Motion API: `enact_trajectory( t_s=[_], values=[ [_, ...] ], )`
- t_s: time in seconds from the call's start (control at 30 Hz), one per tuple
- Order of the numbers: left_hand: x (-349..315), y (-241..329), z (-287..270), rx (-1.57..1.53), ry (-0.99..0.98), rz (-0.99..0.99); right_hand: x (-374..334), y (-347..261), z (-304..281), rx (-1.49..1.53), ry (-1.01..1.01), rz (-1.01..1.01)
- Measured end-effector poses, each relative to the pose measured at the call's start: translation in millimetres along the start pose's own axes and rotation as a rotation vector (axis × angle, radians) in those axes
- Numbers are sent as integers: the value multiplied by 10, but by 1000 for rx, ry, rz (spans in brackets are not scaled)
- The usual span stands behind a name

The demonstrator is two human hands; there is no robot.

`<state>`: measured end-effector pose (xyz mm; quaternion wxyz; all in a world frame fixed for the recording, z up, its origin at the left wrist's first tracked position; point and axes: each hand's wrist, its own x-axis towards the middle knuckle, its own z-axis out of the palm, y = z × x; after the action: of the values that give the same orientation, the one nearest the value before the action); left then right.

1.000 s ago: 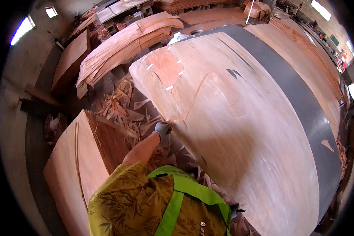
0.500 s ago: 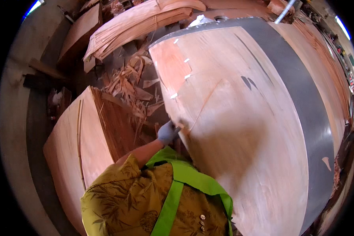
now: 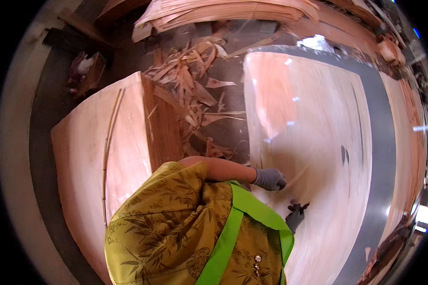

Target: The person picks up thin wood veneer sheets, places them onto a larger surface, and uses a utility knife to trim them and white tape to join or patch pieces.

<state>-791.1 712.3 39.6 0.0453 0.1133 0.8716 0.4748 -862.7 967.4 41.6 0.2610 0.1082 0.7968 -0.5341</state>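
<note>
A broad pale wood veneer sheet lies before me, with a redder patch joined along its far left by small white pieces of tape. My left hand, in a grey glove, is closed above the sheet's left part. A thin, blurred veneer strip runs from its fingertips toward the upper right. Closer to my body, my right hand in a dark glove shows its fingers apart over the sheet. My apron strap and body hide the right forearm. Two small dark slits mark the sheet farther right.
A tall veneer stack stands at my left with a thin stick on top. Veneer scraps litter the floor between the stacks. More layered sheets lie at the back. A dark grey surface borders the pale sheet.
My left hand has moved from the sheet's left edge inward over it. My right hand has come into clear view. The whole view has shifted, so the sheet appears farther right and lower.
</note>
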Motion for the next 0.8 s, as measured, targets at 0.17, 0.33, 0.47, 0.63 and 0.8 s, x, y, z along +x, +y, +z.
enact_trajectory(
  t_s=[0.17, 0.33, 0.47, 0.63, 0.8],
  values=[
    [-1168, -543, -686, -44, 137, -245, 191, -168, 985, -258, -319, 197],
    [-2398, -1119, -1152, 45, 69, -1064, 464, 207, 1577, -404, -130, -274],
    [-3236, -1706, -1104, -272, 633, -1333, 569, 45, 1673, -418, -58, -221],
    [-3688, -2622, -1587, -549, 1575, -1314, 696, -249, 1616, -443, 64, -196],
    [-4216, -3449, -2052, -1042, 2222, -1080, 843, -491, 1712, -474, 181, -168]
  ],
)
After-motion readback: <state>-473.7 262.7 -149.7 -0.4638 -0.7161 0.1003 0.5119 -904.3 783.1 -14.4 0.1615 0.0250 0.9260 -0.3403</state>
